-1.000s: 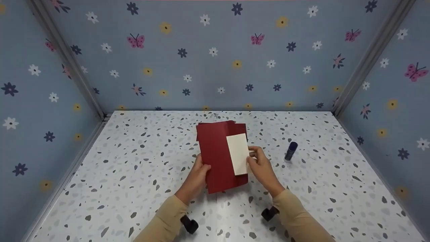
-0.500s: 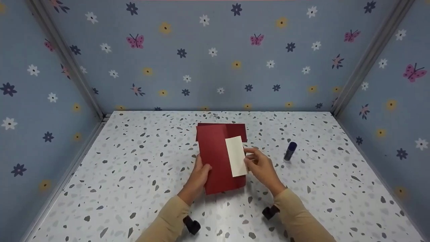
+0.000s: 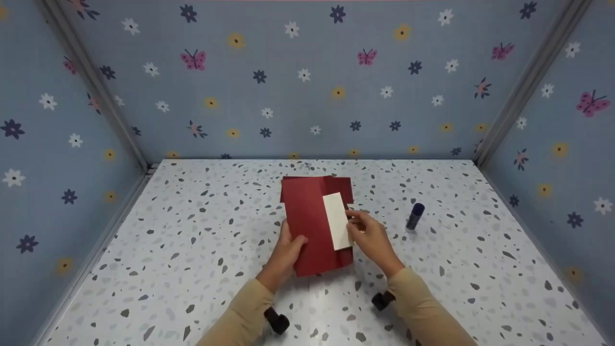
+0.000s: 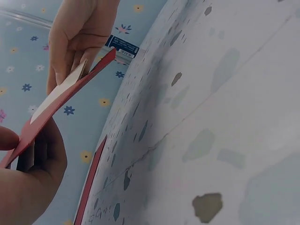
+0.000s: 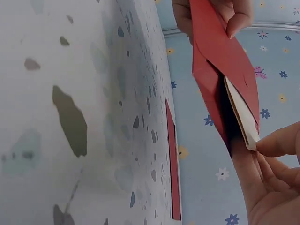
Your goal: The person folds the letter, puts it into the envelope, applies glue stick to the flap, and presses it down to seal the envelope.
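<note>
Just behind the grip, a black wrist unit (image 3: 277, 321) pokes out below each tan sleeve (image 3: 240, 310). L hand (image 3: 287, 250) grips the red folder (image 3: 308, 218) by its near-left side, thumb on top, fingers under. R hand (image 3: 371, 239), opp. side, pinches the outer edge of the cream card (image 3: 338, 223) btwn thumb & fingers. So folder's btwn the hands, held up off the speckled tabletop (image 3: 192, 230); card is at the folder's R side, inner edge apparently tucked under the front red panel. R wrist view has that side gaping right by the pinch; how deep the card sits I can't tell, panel hides it.

Step in hand, my read: working the card at the folder's side gap, in or out unclear. Next move prob. calls for a firm L grip, gap held wide, & R hand guiding the card straight, no bend; a corner could snag.

Just beyond the grip, a second red piece (image 3: 347, 192) lies on the tabletop, partly covered by the folder in head view. Right of R hand, a bit further, dark-blue tube (image 3: 415, 216), looks upright, untouched. Far back: floral wall (image 3: 288, 96).
</note>
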Action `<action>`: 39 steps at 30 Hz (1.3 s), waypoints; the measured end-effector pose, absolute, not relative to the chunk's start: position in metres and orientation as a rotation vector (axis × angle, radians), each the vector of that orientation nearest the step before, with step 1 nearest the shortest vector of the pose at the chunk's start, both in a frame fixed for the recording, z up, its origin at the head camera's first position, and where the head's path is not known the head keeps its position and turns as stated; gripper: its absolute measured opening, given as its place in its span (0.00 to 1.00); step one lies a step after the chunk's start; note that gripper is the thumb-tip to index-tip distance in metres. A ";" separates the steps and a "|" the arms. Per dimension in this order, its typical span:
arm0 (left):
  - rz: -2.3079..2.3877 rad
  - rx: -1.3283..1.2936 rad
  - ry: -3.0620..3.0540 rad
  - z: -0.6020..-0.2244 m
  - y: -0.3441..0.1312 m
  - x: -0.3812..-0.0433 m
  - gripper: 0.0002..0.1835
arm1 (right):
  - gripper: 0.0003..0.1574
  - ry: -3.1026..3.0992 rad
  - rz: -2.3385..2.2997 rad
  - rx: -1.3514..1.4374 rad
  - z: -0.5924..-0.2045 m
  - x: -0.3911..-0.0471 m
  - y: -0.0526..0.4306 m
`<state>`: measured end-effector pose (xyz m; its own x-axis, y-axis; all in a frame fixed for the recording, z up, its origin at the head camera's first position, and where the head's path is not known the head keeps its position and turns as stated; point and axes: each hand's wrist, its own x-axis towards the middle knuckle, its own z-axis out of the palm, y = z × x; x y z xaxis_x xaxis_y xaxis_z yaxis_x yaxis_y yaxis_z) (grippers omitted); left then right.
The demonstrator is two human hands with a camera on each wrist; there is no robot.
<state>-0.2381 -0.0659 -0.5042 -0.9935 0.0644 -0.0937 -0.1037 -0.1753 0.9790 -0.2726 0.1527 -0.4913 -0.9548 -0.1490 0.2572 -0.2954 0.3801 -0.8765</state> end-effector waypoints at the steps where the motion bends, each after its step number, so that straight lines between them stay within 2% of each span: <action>1: 2.324 -0.039 1.953 -0.504 -0.066 -0.238 0.34 | 0.19 -2.497 1.597 0.405 -0.491 -0.273 0.153; 13: 2.296 0.021 1.990 -0.503 -0.066 -0.239 0.36 | 0.20 -2.524 1.503 0.462 -0.493 -0.275 0.153; 24: 2.373 0.072 1.824 -0.504 -0.070 -0.238 0.36 | 0.23 -2.444 2.074 0.308 -0.495 -0.278 0.154; 34: 2.346 0.079 1.848 -0.507 -0.066 -0.241 0.41 | 0.23 -2.450 2.018 0.358 -0.486 -0.273 0.141; 39: 2.358 0.069 1.909 -0.509 -0.060 -0.240 0.38 | 0.21 -2.484 1.889 0.447 -0.485 -0.271 0.137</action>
